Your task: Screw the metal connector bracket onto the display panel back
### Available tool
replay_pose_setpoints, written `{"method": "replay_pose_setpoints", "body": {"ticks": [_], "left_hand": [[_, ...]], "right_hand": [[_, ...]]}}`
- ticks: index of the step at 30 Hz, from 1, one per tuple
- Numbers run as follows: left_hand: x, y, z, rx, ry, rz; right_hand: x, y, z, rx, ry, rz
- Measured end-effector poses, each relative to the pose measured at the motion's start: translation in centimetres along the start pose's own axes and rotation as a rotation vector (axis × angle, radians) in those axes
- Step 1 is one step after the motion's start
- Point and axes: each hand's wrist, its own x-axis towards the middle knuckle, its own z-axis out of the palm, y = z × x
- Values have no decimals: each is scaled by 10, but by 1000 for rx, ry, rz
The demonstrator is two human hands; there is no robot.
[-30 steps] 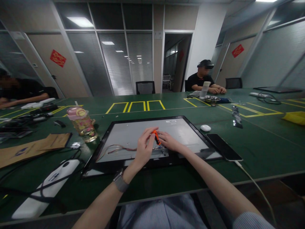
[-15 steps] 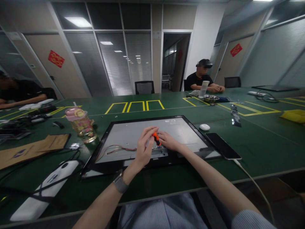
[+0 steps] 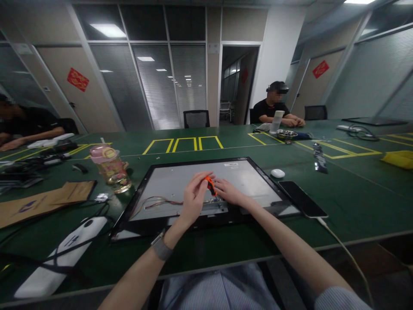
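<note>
Two hands (image 3: 193,196) (image 3: 229,192) — one orange-black screwdriver (image 3: 211,186) between — one panel (image 3: 167,181) beneath.

Blade tip of the orange-and-black screwdriver (image 3: 211,186): too small to tell what it meets. Right hand (image 3: 229,192): its fingertips seem to pass partly behind the handle; contact cannot be determined. Left hand (image 3: 192,196): conceals the three-o'clock end of the wires (image 3: 161,198). Label (image 3: 231,164), panel's one o'clock: illegible. Cut off by the picture's edge: co-worker (image 3: 32,122), nine o'clock; yellow bag (image 3: 398,159), three; phone cable (image 3: 345,247), four.
</note>
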Motion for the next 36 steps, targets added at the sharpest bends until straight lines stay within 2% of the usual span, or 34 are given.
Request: {"method": "replay_pose_setpoints", "body": {"ticks": [2,7,10,15,17,22,26,30,36], "left_hand": [[1,-1,0,-54,13,-42],[3,-5,-1,50,116,-8],[3,-3,-2,70,72,10],[1,-1,-1,-32,-42,-19],[0,-4,0,6,-21,12],[-3,-6,0,287,135,173],[-5,-1,-2,278,84,212],[-5,0,-1,203,21,188],[-4,-4,0,315,116,240]], "right_hand": [[0,0,0,2,-1,9],[-2,0,1,10,14,61],[-1,0,1,6,2,49],[0,-1,1,-2,-12,39],[0,-1,0,-3,-5,52],[-2,-1,0,9,16,42],[-1,0,1,-8,5,55],[0,2,3,-5,1,26],[-1,3,3,3,11,44]]}}
